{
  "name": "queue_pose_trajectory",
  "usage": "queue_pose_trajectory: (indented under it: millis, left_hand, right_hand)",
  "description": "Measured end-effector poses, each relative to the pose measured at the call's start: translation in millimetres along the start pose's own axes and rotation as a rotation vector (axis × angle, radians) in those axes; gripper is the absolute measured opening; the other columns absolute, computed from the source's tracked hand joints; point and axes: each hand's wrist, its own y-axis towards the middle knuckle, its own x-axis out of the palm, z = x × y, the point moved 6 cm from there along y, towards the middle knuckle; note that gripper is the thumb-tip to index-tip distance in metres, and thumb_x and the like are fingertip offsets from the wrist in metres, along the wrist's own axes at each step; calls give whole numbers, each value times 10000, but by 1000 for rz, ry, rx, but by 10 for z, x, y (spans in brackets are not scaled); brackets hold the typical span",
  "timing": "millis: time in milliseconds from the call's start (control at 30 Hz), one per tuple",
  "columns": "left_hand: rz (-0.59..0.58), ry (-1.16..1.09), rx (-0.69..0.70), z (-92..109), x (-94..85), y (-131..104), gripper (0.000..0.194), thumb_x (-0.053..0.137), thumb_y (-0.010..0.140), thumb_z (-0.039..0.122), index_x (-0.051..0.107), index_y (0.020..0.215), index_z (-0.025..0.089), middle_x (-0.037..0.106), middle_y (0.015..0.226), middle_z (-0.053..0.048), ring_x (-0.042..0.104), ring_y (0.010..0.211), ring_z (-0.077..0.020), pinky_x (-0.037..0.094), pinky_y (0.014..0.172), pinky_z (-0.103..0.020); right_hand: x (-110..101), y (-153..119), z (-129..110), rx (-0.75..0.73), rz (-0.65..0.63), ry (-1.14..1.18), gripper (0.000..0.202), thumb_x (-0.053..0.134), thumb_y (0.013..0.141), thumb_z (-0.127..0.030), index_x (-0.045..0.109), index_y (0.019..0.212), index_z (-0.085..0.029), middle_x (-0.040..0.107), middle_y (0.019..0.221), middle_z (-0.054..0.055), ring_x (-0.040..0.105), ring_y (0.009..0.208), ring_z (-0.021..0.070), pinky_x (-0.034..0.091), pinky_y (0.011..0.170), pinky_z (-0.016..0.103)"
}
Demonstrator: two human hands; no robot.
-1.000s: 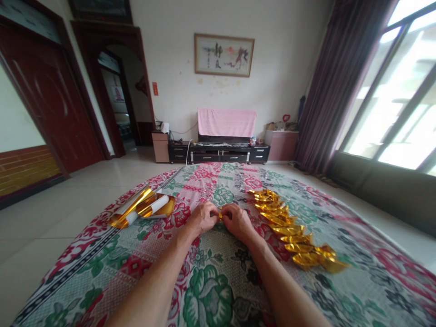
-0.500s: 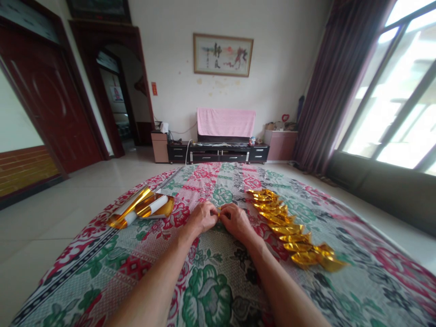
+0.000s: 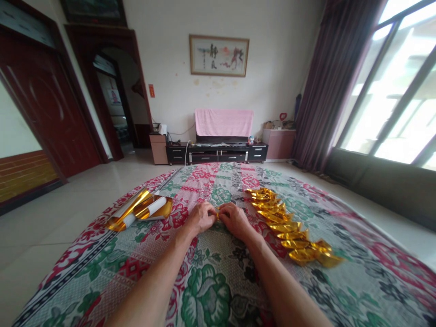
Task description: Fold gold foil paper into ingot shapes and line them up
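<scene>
My left hand and my right hand meet over the middle of the table, fingertips pinched close together. Between them shows a small piece of gold foil paper, mostly covered by the fingers. To the right of my right hand runs a slanting row of folded gold paper ingots, several of them overlapping. Left of my left hand lie curled sheets of gold foil paper with white backs.
A flowered cloth in green, red and white covers the round table. Beyond it, a low black cabinet stands against the wall, with a pink cloth draped above it. A window is at right.
The view has shifted slightly. Both hands stay pinched together at the same spot on the small gold paper, with only slight finger movement. The ingots and loose sheets lie as before.
</scene>
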Motion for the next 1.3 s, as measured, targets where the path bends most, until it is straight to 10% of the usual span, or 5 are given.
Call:
queue_pose_trajectory:
  millis: [1300]
  left_hand:
    - [-35, -8, -10, -6, -3, 5, 133, 567, 645, 155, 680, 710, 180, 653, 815, -9, 585, 803, -136, 458, 771, -243]
  right_hand:
    - [-35, 11, 46, 8, -16, 10, 207, 505, 730, -111, 692, 674, -181, 690, 865, 35, 618, 832, 134, 452, 772, 218]
